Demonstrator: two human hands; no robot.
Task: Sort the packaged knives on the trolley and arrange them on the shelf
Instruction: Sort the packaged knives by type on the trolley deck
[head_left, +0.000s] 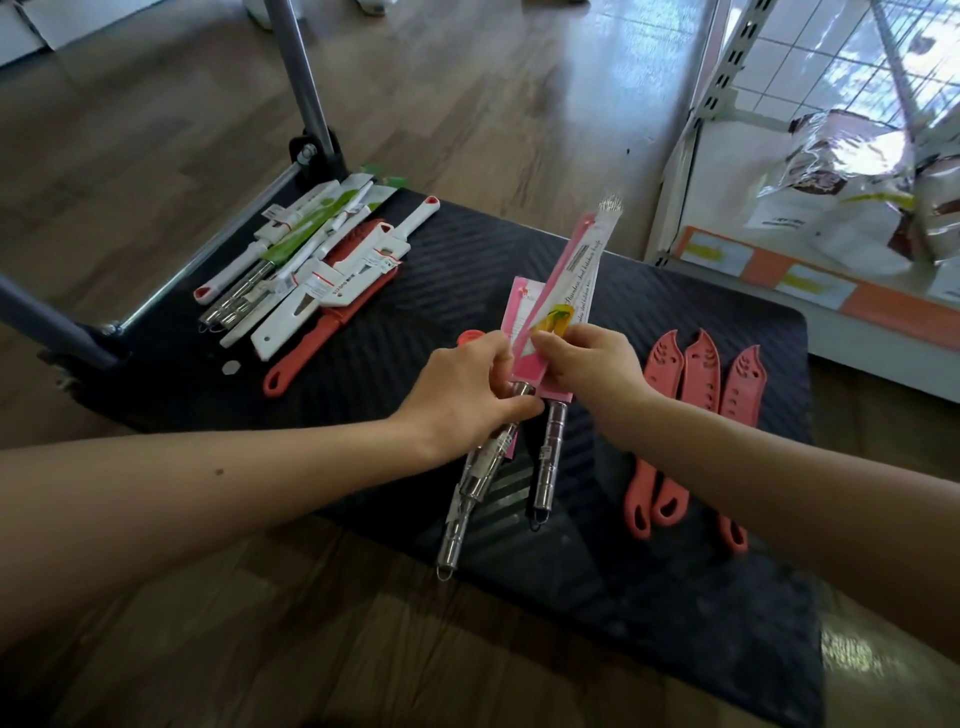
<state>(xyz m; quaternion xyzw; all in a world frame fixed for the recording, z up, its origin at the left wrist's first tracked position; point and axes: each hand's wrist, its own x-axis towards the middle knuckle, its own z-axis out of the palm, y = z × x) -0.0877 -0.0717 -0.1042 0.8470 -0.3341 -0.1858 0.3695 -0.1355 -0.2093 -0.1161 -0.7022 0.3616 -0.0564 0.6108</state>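
Observation:
A black trolley deck (467, 270) carries the knives. My left hand (462, 395) grips a steel-handled knife in a pink card sleeve (522, 317) near where handle meets sleeve. My right hand (592, 364) pinches a second steel-handled knife in a pink sleeve (576, 260), its tip raised away from me. Both steel handles (545, 462) point toward me, low over the deck. Three coral knives (696, 384) lie side by side to the right. A mixed pile of white, green and red packaged knives (311, 260) lies at the deck's far left.
The trolley's grey handle post (304, 78) rises at the far left corner. A white shelf unit (831, 291) with orange price strips stands to the right, holding several foil bags (852, 182). Wooden floor surrounds the trolley.

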